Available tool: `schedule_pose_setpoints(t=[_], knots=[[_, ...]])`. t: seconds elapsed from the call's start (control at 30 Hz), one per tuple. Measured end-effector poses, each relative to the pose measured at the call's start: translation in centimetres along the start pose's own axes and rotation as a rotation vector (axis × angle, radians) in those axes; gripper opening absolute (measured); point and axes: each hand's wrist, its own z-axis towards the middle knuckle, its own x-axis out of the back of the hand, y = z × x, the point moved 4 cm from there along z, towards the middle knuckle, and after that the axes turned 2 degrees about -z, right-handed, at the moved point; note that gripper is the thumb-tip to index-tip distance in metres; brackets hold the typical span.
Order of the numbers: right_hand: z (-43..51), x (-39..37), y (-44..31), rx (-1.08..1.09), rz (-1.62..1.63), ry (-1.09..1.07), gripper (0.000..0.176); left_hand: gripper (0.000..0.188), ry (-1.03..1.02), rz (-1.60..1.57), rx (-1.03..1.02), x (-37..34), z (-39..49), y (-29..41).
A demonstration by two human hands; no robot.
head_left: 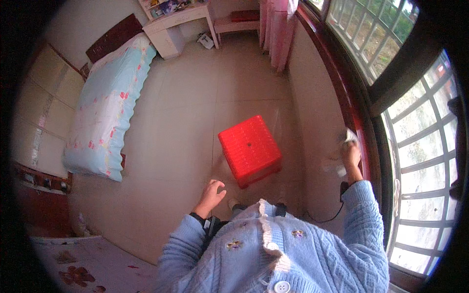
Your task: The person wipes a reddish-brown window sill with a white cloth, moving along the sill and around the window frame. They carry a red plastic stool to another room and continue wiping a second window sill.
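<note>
My right hand [351,155] is closed around a pale object [350,135], possibly a cloth; blur hides its exact kind. That hand is at the dark red window sill [339,77], on the right. Over the floor, left of my body, my left hand [213,196] is held with its fingers loosely curled and apart, holding nothing. A red plastic stool [251,146] stands on the tiled floor ahead of me, between my two hands and touching neither.
Barred windows [421,161] run along the right. A pink curtain [276,36] hangs beyond. A bed with a floral cover [106,110] stands at left, a white desk [176,20] behind it. A black cable [326,221] hangs by the right wall. A floral-patterned surface [121,271] lies lower left.
</note>
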Motion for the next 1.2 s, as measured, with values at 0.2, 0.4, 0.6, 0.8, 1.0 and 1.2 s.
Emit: schedule_pose_setpoints(t=[0.2,0.4,0.6,0.8,1.0,1.2], knots=[[-8.7,-9.3,-13.8,0.083,0.425,-0.504,0.038,0.041,-0.066,-0.149,0.016,3.4,1.1,-1.9],[-21.6,-10.4,-35.7,0.654,0.777,-1.178,0.039,0.103,0.016,-0.077,-0.074,3.6,1.8,-0.1],[-24.7,-16.3,-38.8,0.815,1.046,-1.944,0.039,0.083,-0.087,-0.351,0.384,2.3,-2.6,-4.9],[-8.1,-37.2,-28.8,0.678,0.313,-1.048,0.064,0.077,0.133,-0.219,0.766,1.8,-12.4,-7.5],[-3.2,-42.4,-26.5,0.673,0.544,-0.943,0.069,0.075,0.326,-0.142,0.982,1.9,-18.7,-3.6],[-4.4,-41.5,-27.0,0.719,0.317,-0.951,0.048,0.070,0.414,-0.169,1.074,-0.2,-19.0,-1.0]])
